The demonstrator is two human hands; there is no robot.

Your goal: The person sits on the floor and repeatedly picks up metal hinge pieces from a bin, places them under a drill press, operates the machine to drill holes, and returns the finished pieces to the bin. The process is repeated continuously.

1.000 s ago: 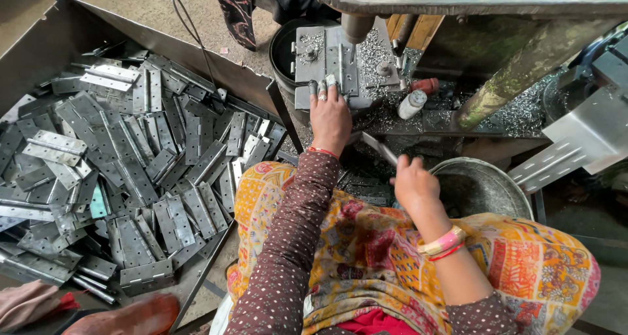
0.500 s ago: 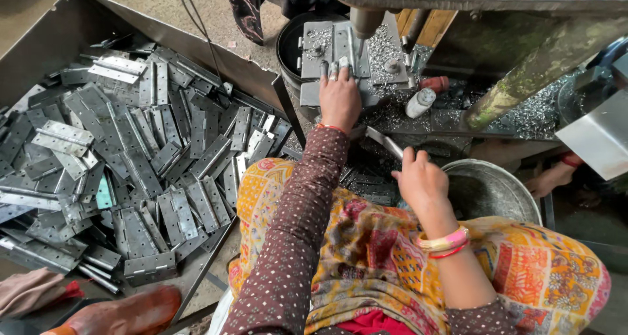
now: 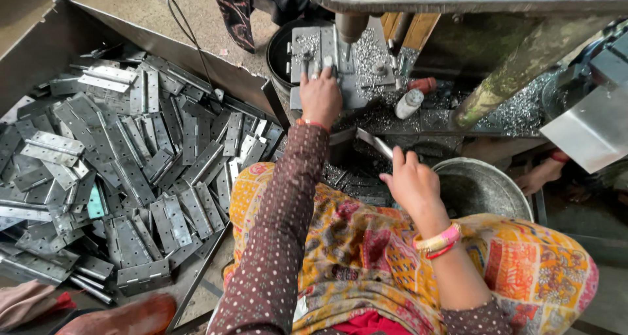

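No labels, signs or screens to be seen. Only one package-like thing: a small white plastic bottle, cylindrical with a darker cap end, lying tilted among metal shavings on the machine's worktop, beside a red cylindrical piece.

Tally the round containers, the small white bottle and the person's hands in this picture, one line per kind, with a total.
Round containers: 2, a black bucket and a metal basin
White bottle: 1
Hands: 2, left hand and right hand
Total: 5
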